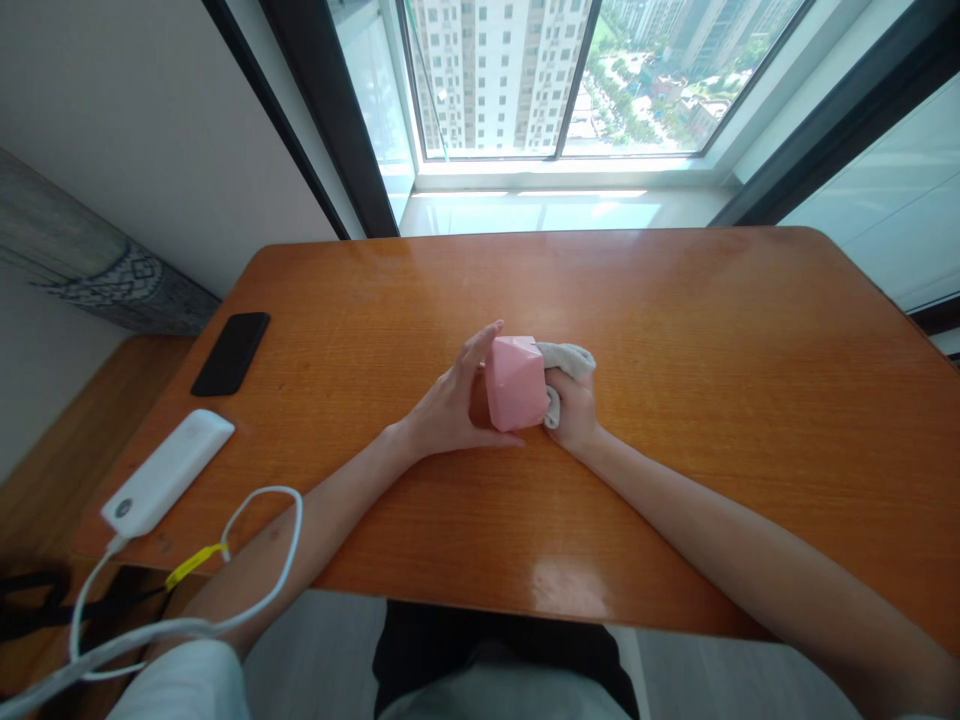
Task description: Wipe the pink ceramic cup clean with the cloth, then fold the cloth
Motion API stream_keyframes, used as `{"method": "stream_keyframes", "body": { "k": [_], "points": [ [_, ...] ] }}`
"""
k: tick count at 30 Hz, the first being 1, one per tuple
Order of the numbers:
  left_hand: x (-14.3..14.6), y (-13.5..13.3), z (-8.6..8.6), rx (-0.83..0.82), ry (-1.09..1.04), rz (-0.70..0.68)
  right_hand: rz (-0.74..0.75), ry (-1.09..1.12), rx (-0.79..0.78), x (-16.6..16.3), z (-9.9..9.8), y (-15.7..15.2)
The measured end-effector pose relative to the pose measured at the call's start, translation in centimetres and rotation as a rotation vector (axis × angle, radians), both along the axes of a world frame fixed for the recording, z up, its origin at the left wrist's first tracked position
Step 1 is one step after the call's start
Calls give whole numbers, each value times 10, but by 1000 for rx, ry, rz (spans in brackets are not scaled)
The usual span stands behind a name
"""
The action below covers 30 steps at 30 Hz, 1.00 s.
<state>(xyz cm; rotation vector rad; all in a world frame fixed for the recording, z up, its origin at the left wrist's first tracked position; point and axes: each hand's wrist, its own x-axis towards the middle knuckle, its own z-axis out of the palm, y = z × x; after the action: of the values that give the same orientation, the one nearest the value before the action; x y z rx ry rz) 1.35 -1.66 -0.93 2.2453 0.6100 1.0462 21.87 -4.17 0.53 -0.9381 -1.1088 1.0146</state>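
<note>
The pink box (515,382) sits at the middle of the table (675,300). The left hand (450,405) grips it from the left, with the thumb along the near edge and the fingers (480,345) part-open over the top. The right hand (576,410) has its fingers closed around a grey cloth (570,358) pressed to the right side of the box; wiping appears to be under way, but wiped and unwiped areas cannot be told apart. A black phone (230,353) and a white power bank (168,472) lie well apart at the left edge.

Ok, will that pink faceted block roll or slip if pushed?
Probably not roll: the pink block has flat facets. Its smooth faces may slide on the polished table. It looks rigid: no dent under the left hand.
</note>
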Motion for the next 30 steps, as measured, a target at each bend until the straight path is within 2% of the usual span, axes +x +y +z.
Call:
{"method": "stream_keyframes", "body": {
  "k": [3,8,10,12,14,16,25,28,30],
  "points": [
    [2,2,-7,126,25,-2,3,74,-38,0,-6,6],
    [0,-1,-4,158,34,68,8,124,-39,-1,-3,5],
    [-1,-3,1,107,-3,82,-6,78,-36,-1,1,1],
    [-2,-5,7,-10,-17,82,4,30,-40,-2,5,-4],
    [-3,-6,11,-126,7,71,19,12,-46,-3,7,-8],
    [-3,-5,11,-167,41,65,7,0,-41,-3,8,-9],
    [2,2,-6,138,-4,-12,-30,15,-35,-2,8,-2],
    [1,0,-2,141,-37,-2,-34,35,-39,-3,9,-4],
    [-1,-2,4,61,-42,21,-9,41,-36,-4,10,-7]
  ]
}}
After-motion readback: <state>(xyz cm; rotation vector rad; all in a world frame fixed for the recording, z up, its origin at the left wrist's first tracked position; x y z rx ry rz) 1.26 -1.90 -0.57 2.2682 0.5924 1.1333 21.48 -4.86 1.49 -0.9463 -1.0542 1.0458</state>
